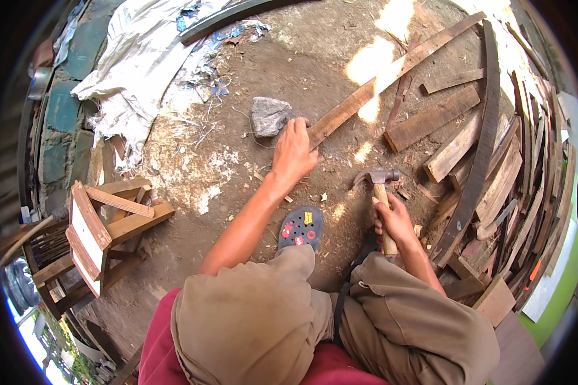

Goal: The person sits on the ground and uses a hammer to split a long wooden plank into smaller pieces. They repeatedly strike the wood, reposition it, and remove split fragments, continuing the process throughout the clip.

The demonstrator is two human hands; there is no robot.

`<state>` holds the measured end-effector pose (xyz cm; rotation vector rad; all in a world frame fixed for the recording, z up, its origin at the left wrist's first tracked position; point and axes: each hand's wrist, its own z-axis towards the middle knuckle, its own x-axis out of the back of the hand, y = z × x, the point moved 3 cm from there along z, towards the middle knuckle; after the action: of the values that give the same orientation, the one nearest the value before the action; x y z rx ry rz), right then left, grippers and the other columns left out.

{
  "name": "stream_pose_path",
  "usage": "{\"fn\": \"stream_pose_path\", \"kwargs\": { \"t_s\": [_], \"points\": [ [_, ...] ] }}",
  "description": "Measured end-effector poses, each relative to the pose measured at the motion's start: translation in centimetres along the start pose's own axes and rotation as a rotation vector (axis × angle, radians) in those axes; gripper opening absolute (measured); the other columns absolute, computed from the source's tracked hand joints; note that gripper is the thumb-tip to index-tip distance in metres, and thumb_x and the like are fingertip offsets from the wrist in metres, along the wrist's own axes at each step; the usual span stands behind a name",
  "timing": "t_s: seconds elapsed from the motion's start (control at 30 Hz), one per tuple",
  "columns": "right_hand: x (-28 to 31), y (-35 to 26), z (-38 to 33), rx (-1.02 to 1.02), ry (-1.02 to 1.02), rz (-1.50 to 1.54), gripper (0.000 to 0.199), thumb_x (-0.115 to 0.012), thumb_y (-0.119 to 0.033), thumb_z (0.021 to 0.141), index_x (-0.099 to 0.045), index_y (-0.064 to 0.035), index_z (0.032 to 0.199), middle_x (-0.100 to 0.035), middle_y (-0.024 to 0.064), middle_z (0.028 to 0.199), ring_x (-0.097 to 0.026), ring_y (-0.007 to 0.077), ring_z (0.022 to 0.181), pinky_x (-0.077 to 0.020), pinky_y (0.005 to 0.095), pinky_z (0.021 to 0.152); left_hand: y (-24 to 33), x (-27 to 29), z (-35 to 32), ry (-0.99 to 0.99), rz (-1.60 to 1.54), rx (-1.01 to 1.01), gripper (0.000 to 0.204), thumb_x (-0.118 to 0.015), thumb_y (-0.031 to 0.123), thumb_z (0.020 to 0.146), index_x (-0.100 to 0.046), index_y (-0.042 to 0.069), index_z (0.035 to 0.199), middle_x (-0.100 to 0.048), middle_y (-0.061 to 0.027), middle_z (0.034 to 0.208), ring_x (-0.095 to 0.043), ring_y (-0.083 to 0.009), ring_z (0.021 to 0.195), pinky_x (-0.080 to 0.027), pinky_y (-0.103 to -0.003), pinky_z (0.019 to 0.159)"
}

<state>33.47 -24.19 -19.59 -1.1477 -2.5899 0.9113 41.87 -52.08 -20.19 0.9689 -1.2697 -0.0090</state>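
Note:
My left hand (293,149) is closed round the near end of a long, narrow wooden plank (366,94), which slants away to the far right. Just left of that hand a grey stone (270,116) sits on the dirt. In my right hand (395,220) is a claw hammer (380,179), gripped by its wooden handle with the metal head up and away from me. The hammer is apart from the plank. Below and between my hands is my dark clog (300,228) with coloured charms.
Loose boards (433,119) and a large pile of wood scraps (533,173) lie at the right. A wooden stool-like frame (103,231) stands at the left. White torn sacking (141,58) covers the far left ground, with a dark beam (237,14) beyond.

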Motion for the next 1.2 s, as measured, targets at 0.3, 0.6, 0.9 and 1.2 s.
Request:
{"fn": "stream_pose_path", "kwargs": {
  "t_s": [0.3, 0.6, 0.9, 1.2],
  "points": [
    [-0.3, -0.9, -1.4, 0.057, 0.05, -0.126, 0.036, -0.061, -0.025, 0.104, -0.052, -0.0025, 0.131, -0.051, -0.0007, 0.073, -0.052, 0.0089, 0.057, -0.0444, 0.0276, 0.047, -0.2, 0.1, 0.1, -0.309, -0.081, 0.159, 0.053, -0.082, 0.024, 0.079, -0.06, -0.002, 0.121, -0.07, -0.0284, 0.09, -0.069, -0.0455, 0.091, -0.053, -0.05, 0.08],
    [-0.1, -1.2, -2.6, 0.744, 0.393, -0.621, 0.045, -0.069, -0.021, 0.097, -0.057, 0.003, 0.134, -0.071, 0.0264, 0.096, -0.072, 0.038, 0.084, -0.0556, 0.0413, 0.074, -0.6, -1.4, -1.1, -0.186, -0.142, 0.095, 0.063, -0.083, 0.025, 0.08, -0.058, -0.002, 0.132, -0.067, -0.023, 0.073, -0.071, -0.0339, 0.071, -0.053, -0.044, 0.068],
    [0.1, -2.4, -0.7, 0.573, 0.315, -0.755, 0.035, -0.066, -0.026, 0.098, -0.063, 0.0067, 0.112, -0.066, 0.0291, 0.086, -0.068, 0.045, 0.08, -0.0504, 0.05, 0.073, 0.9, 0.1, -2.5, -0.266, -0.153, 0.185, 0.062, -0.082, 0.024, 0.08, -0.058, -0.001, 0.131, -0.068, -0.0226, 0.072, -0.071, -0.0338, 0.069, -0.053, -0.044, 0.067],
    [1.6, -2.0, -0.2, 0.412, 0.271, -0.672, 0.041, -0.063, -0.034, 0.1, -0.06, 0.0048, 0.11, -0.067, 0.0252, 0.082, -0.069, 0.0364, 0.072, -0.051, 0.047, 0.068, -2.9, 3.7, -10.7, -0.326, -0.064, 0.26, 0.064, -0.084, 0.025, 0.081, -0.057, 0.0, 0.133, -0.073, -0.0256, 0.101, -0.074, -0.038, 0.096, -0.056, -0.043, 0.082]
  ]
}}
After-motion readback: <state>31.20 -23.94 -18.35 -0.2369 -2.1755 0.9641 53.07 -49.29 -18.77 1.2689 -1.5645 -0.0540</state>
